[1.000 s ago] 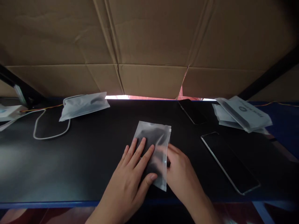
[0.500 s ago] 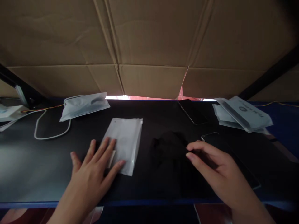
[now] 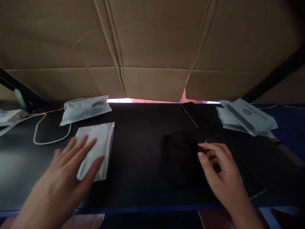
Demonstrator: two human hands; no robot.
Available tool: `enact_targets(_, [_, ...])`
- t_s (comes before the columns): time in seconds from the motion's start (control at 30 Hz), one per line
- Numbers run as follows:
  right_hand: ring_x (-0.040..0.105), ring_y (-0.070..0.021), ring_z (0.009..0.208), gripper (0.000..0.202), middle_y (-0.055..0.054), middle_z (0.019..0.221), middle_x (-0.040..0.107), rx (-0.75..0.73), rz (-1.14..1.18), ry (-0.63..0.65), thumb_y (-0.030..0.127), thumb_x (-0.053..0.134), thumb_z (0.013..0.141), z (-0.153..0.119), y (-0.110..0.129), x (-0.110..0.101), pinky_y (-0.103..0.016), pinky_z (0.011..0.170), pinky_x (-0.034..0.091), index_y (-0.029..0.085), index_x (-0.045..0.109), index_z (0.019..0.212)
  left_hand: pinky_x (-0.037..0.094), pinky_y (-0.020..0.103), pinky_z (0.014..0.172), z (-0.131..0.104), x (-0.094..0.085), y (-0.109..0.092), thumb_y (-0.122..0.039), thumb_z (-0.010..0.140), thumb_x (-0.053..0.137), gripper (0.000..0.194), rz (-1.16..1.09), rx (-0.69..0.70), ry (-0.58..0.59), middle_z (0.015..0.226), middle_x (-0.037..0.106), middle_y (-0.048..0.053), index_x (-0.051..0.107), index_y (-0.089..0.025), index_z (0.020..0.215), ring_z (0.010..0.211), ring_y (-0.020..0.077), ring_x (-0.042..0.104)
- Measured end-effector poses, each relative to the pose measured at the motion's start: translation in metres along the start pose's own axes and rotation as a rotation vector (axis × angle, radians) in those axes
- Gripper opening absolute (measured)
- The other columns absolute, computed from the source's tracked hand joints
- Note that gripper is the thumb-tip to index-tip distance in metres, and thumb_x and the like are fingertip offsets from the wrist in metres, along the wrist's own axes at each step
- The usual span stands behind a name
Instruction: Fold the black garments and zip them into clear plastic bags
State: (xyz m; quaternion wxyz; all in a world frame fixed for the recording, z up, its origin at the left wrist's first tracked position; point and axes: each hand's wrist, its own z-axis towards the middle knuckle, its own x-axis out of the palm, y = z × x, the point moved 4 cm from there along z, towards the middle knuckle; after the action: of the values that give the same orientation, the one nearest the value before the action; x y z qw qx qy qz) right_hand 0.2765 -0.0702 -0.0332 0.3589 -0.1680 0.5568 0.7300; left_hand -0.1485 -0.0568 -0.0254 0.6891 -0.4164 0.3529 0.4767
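My left hand (image 3: pixel 66 171), fingers spread, is over a white translucent zip pouch (image 3: pixel 100 149) on the left of the black tabletop. It covers the pouch's near left part, and I cannot tell whether the fingertips press on it. In the middle lies a crumpled black cloth item (image 3: pixel 179 156), hard to tell from the dark surface. At its right edge is my right hand (image 3: pixel 219 171), with a small gap between thumb and forefinger and nothing visible in them. Partly behind that hand lies a flat dark panel with a clear edge (image 3: pixel 247 178).
A black phone (image 3: pixel 196 115) lies toward the back. Printed frosted pouches (image 3: pixel 252 117) are stacked at the back right. At the back left are a filled white pouch (image 3: pixel 85 109), a white cable (image 3: pixel 39 141) and a white box (image 3: pixel 10 117). Cardboard (image 3: pixel 152 41) rises behind the table.
The white pouch has slid left, and my left hand has moved left with it. My right thumb and forefinger have parted from their pinch at the black cloth, and the hand sits slightly farther right.
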Motion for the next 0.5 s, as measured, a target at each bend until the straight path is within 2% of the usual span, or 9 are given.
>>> enact_targets(0.03, [0.070, -0.0194, 0.086, 0.025, -0.006, 0.115, 0.066, -0.001, -0.023, 0.024, 0.047, 0.062, 0.109, -0.001, 0.003, 0.004, -0.033, 0.072, 0.062, 0.032, 0.070, 0.127, 0.039, 0.072, 0.129, 0.005, 0.002, -0.025, -0.051, 0.109, 0.057, 0.055, -0.002, 0.050, 0.055, 0.174, 0.049, 0.003, 0.052, -0.035, 0.162, 0.158, 0.0432, 0.047])
enact_targets(0.07, [0.071, -0.0197, 0.086, 0.024, -0.005, 0.113, 0.067, -0.008, -0.038, 0.069, 0.046, 0.061, 0.110, -0.003, 0.006, 0.009, -0.033, 0.071, 0.062, 0.032, 0.071, 0.126, 0.049, 0.066, 0.125, 0.010, 0.001, -0.054, -0.050, 0.109, 0.057, 0.053, -0.047, 0.172, 0.019, 0.167, 0.059, 0.006, 0.057, -0.032, 0.159, 0.151, 0.0399, 0.058])
enact_targets(0.17, [0.074, -0.0215, 0.092, 0.021, -0.005, 0.113, 0.071, -0.052, -0.011, 0.183, 0.042, 0.057, 0.112, -0.008, 0.018, 0.024, -0.034, 0.075, 0.063, 0.031, 0.071, 0.123, 0.058, 0.055, 0.119, 0.017, 0.007, -0.129, -0.038, 0.111, 0.056, 0.047, -0.168, 0.361, 0.053, 0.161, 0.064, 0.010, 0.060, -0.024, 0.155, 0.145, 0.0324, 0.065])
enact_targets(0.23, [0.076, -0.0220, 0.102, 0.021, -0.005, 0.118, 0.072, -0.087, 0.042, 0.203, 0.037, 0.054, 0.114, -0.012, 0.025, 0.031, -0.035, 0.084, 0.064, 0.032, 0.071, 0.126, 0.062, 0.052, 0.114, 0.018, 0.015, -0.164, -0.030, 0.110, 0.055, 0.042, -0.235, 0.438, 0.086, 0.155, 0.069, 0.011, 0.064, -0.019, 0.150, 0.142, 0.0307, 0.068])
enact_targets(0.33, [0.076, -0.0219, 0.112, 0.024, -0.005, 0.124, 0.072, -0.108, 0.090, 0.176, 0.031, 0.051, 0.115, -0.015, 0.027, 0.034, -0.036, 0.094, 0.064, 0.033, 0.070, 0.131, 0.066, 0.057, 0.107, 0.018, 0.033, -0.194, -0.027, 0.106, 0.063, 0.039, -0.265, 0.455, 0.114, 0.146, 0.075, 0.016, 0.069, -0.013, 0.142, 0.136, 0.0368, 0.071])
enact_targets(0.43, [0.076, -0.0230, 0.111, 0.024, -0.007, 0.124, 0.071, -0.100, 0.058, 0.133, 0.029, 0.053, 0.113, -0.017, 0.022, 0.034, -0.037, 0.090, 0.065, 0.032, 0.069, 0.131, 0.070, 0.061, 0.095, 0.017, 0.052, -0.205, -0.030, 0.095, 0.078, 0.035, -0.255, 0.387, 0.135, 0.134, 0.080, 0.021, 0.075, -0.011, 0.124, 0.127, 0.0471, 0.074])
enact_targets(0.5, [0.076, -0.0238, 0.107, 0.024, -0.007, 0.121, 0.072, -0.112, 0.018, 0.139, 0.026, 0.054, 0.112, -0.018, 0.020, 0.035, -0.038, 0.088, 0.066, 0.032, 0.070, 0.129, 0.071, 0.062, 0.091, 0.017, 0.058, -0.207, -0.025, 0.089, 0.080, 0.023, -0.264, 0.339, 0.125, 0.128, 0.082, 0.021, 0.075, -0.013, 0.109, 0.124, 0.0500, 0.075])
